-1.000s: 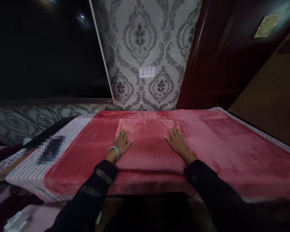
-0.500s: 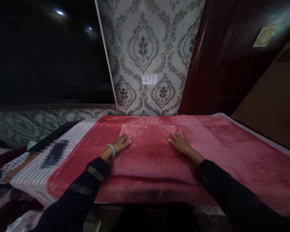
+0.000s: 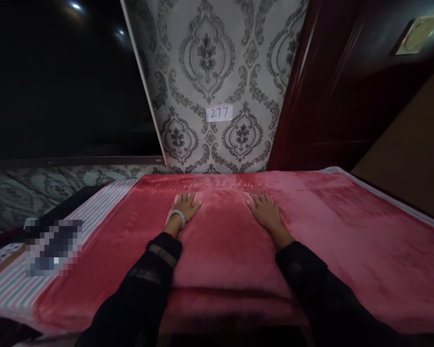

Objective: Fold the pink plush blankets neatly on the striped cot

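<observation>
A folded piece of pink plush fabric (image 3: 220, 241) lies on a larger pink plush blanket (image 3: 347, 250) of much the same colour. Near its far left corner my left hand (image 3: 186, 206) rests flat, fingers spread, with a pale bangle (image 3: 178, 218) at the wrist. My right hand (image 3: 266, 212) lies palm down by the far right corner, its fingers also spread. Both hands press on the plush surface and hold nothing. The fold's near edge shows as a dark crease between my forearms.
Striped cloth (image 3: 90, 212) shows along the blanket's left side, with a pixelated dark object (image 3: 54, 246) on it. Behind stand a patterned wall (image 3: 210, 62) with a paper label (image 3: 219, 113) reading 277, a large dark screen (image 3: 65, 82) and a dark red panel (image 3: 329, 86).
My hands have slid forward to the far corners of the folded fabric, fingers now pointing more straight ahead. The view has moved closer to the blanket and wall.
</observation>
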`<state>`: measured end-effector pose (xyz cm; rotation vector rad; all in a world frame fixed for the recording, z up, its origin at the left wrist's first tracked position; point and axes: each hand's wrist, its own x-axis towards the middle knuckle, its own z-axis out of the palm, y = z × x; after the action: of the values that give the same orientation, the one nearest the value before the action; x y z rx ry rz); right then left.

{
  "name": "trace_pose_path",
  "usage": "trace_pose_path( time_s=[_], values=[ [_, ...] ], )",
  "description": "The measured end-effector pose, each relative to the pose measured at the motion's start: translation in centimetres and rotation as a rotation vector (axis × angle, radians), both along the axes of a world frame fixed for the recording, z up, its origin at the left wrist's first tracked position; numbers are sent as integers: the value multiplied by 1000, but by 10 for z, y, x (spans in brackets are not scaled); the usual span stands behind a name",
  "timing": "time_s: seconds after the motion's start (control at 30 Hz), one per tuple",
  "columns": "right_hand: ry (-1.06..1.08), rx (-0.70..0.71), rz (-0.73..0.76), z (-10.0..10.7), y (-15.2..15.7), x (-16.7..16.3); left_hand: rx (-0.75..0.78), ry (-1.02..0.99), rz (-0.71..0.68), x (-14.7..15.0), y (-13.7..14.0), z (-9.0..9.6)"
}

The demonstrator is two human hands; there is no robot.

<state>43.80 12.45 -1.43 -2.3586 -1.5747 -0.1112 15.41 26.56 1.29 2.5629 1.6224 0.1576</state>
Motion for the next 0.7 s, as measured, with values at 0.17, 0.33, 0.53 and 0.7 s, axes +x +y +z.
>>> trace_pose_path(
  time_s=[0.17, 0.33, 0.53, 0.7],
  values=[
    [10, -8, -17, 1, 3, 0, -25, -9, 24, 1, 1, 1],
    [5, -22, -22, 9, -1, -5, -31, 12, 41, 3, -7, 12],
    [62, -107, 26, 41, 1, -25, 0, 76, -98, 15, -30, 42],
    [-34, -99, 380, 50, 9, -46, -4, 52, -350, 42, -56, 42]
  ],
)
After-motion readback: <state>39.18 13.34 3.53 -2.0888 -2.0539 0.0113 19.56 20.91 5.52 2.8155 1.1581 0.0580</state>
